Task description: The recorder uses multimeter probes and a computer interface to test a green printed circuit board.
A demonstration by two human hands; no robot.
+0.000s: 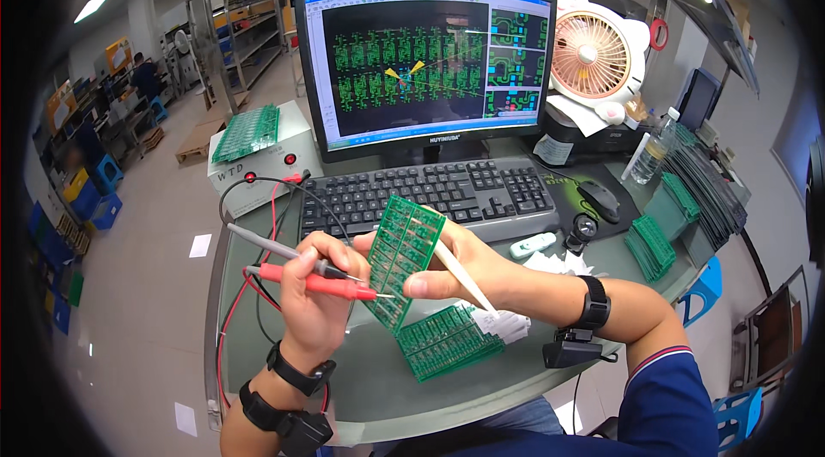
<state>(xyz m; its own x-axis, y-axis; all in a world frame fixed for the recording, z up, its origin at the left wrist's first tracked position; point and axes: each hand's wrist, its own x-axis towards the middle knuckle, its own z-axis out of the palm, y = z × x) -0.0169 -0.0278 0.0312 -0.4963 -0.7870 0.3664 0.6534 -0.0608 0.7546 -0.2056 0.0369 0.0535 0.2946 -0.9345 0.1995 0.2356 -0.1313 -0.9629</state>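
My left hand (311, 306) is closed around two test probes, a red one (331, 284) and a grey one (262, 242). The red probe's metal tip lies over the lower part of a green circuit board panel (397, 251); contact cannot be made out. By the panel's left edge is the grey probe's tip. My right hand (477, 261) grips the tilted panel, thumb on its front, and also holds a cream-coloured stick (460, 275). Below, more green panels (443, 352) lie stacked on the table, with small white paper pieces (509, 325) at their right end.
Behind my hands are a black keyboard (430, 195) and a monitor (404, 61) with a board layout. A white box (271, 166) carrying green panels stands left. To the right are a mouse (599, 199), fan (593, 53), bottle (651, 152) and stacked boards (650, 246). Probe cables loop at left.
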